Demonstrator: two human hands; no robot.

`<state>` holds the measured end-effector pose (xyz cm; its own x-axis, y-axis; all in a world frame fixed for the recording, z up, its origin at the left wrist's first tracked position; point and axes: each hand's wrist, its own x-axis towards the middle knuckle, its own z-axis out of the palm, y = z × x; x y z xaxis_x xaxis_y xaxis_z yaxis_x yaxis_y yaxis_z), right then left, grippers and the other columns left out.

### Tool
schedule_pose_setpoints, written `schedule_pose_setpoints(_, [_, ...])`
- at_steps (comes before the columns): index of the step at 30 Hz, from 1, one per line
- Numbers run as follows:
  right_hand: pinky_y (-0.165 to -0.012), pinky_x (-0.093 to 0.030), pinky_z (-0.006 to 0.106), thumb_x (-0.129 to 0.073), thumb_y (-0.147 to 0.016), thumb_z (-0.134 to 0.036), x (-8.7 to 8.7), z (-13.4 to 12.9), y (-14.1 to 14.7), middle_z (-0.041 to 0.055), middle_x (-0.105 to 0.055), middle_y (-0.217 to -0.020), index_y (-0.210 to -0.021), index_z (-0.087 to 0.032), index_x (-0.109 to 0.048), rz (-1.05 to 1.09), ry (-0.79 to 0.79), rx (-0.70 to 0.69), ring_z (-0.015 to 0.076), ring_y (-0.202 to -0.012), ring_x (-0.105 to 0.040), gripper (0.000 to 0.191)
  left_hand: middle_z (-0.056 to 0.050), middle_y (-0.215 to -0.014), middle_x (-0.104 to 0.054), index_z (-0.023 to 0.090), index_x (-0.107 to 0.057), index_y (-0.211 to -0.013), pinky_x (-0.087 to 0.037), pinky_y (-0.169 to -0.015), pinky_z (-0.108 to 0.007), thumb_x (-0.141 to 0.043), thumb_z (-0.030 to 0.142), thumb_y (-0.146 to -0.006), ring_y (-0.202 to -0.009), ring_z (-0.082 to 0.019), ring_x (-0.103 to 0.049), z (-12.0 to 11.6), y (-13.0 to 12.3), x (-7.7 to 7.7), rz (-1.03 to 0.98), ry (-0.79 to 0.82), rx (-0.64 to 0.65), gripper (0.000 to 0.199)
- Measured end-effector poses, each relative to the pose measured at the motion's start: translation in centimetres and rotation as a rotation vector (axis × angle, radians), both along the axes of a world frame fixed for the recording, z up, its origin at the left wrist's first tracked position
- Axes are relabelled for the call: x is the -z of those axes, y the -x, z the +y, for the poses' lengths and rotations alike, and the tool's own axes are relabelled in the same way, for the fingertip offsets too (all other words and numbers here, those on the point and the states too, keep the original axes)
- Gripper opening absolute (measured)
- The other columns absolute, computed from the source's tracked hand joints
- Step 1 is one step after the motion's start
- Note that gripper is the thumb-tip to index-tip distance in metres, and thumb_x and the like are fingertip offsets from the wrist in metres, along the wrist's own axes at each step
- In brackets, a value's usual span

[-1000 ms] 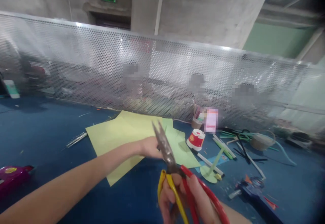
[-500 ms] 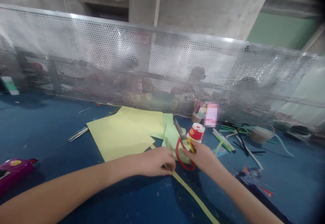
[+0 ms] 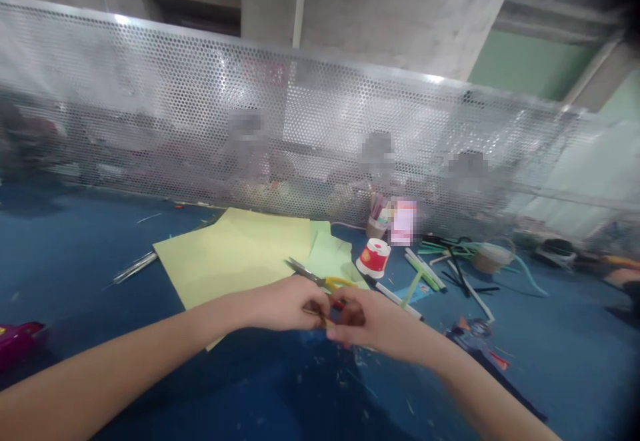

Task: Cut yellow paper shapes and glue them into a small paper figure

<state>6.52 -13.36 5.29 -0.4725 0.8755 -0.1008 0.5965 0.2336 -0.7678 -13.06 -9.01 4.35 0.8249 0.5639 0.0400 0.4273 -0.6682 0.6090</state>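
Close together over the blue table, my two hands nearly meet. My left hand (image 3: 297, 304) is closed, pinching a narrow pale yellow paper strip (image 3: 329, 323); only a short bit of it shows between the hands. My right hand (image 3: 375, 321) grips scissors with a yellow and red handle (image 3: 340, 284), their blades (image 3: 303, 270) pointing left over the paper. Its thumb and fingertips are also at the strip, though whether they pinch it I cannot tell. Beyond my left hand lie large pale yellow sheets (image 3: 225, 248), with light green paper (image 3: 333, 249) beside them.
A red and white paper cup (image 3: 374, 258) stands upside down behind my right hand. To the right lie green and white sticks (image 3: 425, 271), dark pipe cleaners and a small basket (image 3: 493, 256). A purple tool (image 3: 17, 344) is at the left. A perforated metal screen (image 3: 280, 128) borders the table's back.
My right hand has come left and down to my left hand, and the scissors have swung to point left. The strip's long tail no longer shows. The view has shifted slightly right.
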Motion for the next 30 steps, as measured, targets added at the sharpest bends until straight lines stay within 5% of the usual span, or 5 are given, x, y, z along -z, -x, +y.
schedule_pose_setpoints(8, [-0.056,-0.044,0.025,-0.051,-0.082,-0.04,-2.6,-1.4,-4.2,0.0033,-0.068,-0.066,-0.075,-0.018,-0.062,-0.206,0.088,-0.026,0.0165,-0.061,-0.063,0.025,-0.003,-0.073,-0.066,0.017,-0.067,-0.082,-0.045,-0.055,-0.021,-0.055,0.037,-0.079,-0.06,-0.013,-0.059,1.3,0.8,-1.8,0.077,0.301,0.008,0.024])
schedule_pose_setpoints(12, [-0.051,-0.039,0.03,-0.053,-0.078,-0.046,-2.5,-1.8,-8.4,0.0075,-0.066,-0.06,-0.056,-0.018,-0.058,-0.589,-0.117,0.273,0.0209,-0.055,-0.06,0.036,-0.004,-0.077,-0.067,0.019,-0.068,-0.085,-0.046,-0.058,-0.022,-0.056,0.038,-0.079,-0.063,-0.013,-0.06,1.8,0.9,-1.9,0.095,0.341,0.05,0.024])
schedule_pose_setpoints(16, [-0.066,-0.046,0.035,-0.058,-0.073,-0.047,-1.0,-0.9,-11.2,0.01,-0.07,-0.086,-0.094,-0.019,-0.063,-0.436,-0.234,0.539,0.0248,-0.072,-0.065,0.035,-0.003,-0.078,-0.07,0.021,-0.071,-0.085,-0.044,-0.058,-0.022,-0.058,0.032,-0.077,-0.067,-0.014,-0.061,1.9,0.1,-1.4,0.165,0.248,0.108,0.02])
schedule_pose_setpoints(23, [-0.072,-0.047,0.033,-0.052,-0.079,-0.047,0.5,0.2,-10.6,0.0069,-0.07,-0.086,-0.09,-0.017,-0.065,-0.126,-0.221,0.391,0.0238,-0.08,-0.064,0.035,-0.005,-0.081,-0.067,0.021,-0.072,-0.085,-0.041,-0.06,-0.023,-0.058,0.042,-0.077,-0.07,-0.015,-0.058,1.5,-2.2,-0.9,0.08,-0.092,0.054,0.027])
schedule_pose_setpoints(30, [-0.062,-0.043,0.027,-0.048,-0.083,-0.048,-1.5,0.1,-8.4,0.0031,-0.066,-0.072,-0.082,-0.017,-0.065,-0.122,-0.304,0.306,0.0189,-0.069,-0.059,0.035,-0.006,-0.098,-0.067,0.021,-0.065,-0.106,-0.046,-0.072,-0.026,-0.061,0.042,-0.075,-0.082,-0.018,-0.061,1.4,-5.9,0.2,-0.195,0.071,-0.143,0.038])
